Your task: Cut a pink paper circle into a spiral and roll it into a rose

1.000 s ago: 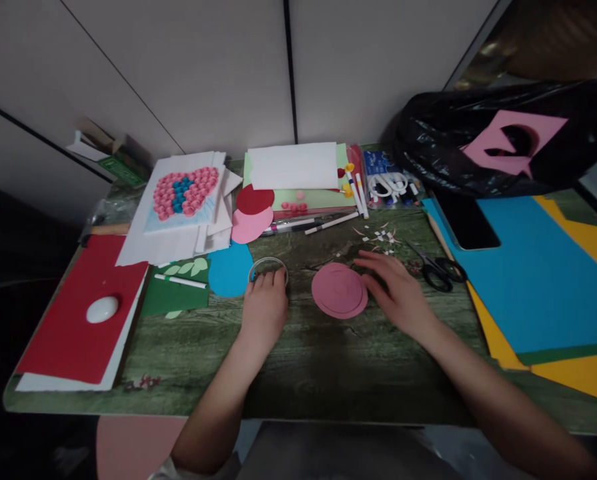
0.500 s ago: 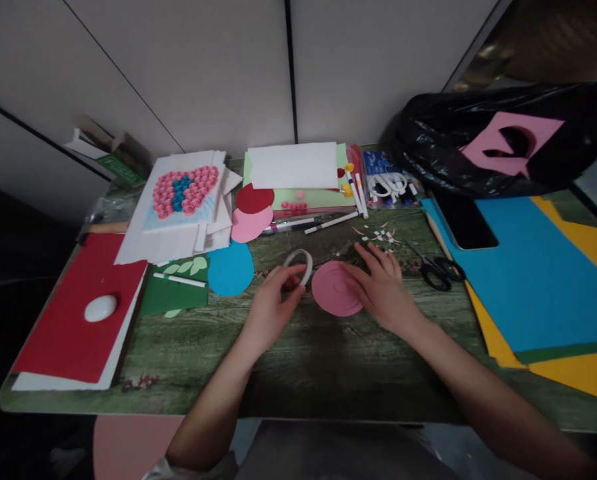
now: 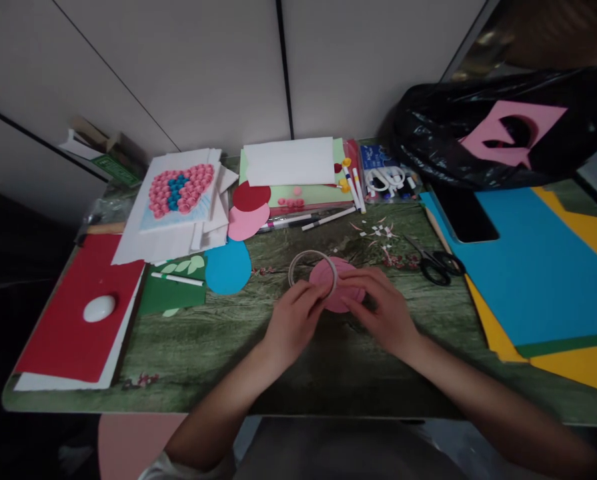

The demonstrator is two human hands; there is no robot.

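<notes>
My left hand (image 3: 295, 313) is closed on a roll of tape (image 3: 305, 254), a thin whitish ring held upright on its edge. The ring overlaps the left part of a pink paper disc (image 3: 353, 301) with a spiral line on it. Curved over that disc, my right hand (image 3: 383, 307) has its fingertips at the ring's right side, thumb and fingers apart. Whether it has hold of a tape end is too small to see. Black scissors (image 3: 441, 267) lie right of the hand, with small paper scraps (image 3: 378, 231) behind it.
At left are red paper (image 3: 78, 333) with a white oval object (image 3: 99, 309), and a picture of pink rosettes (image 3: 181, 193). A blue disc (image 3: 228, 268) and markers (image 3: 328, 219) lie centrally. A phone (image 3: 465, 213) rests on blue sheets (image 3: 543, 267) near a black bag (image 3: 443, 147).
My left hand has carried the tape rightward, over the edge of the pink disc. My right hand has drawn in from the disc's right side to the tape, its fingers more curled.
</notes>
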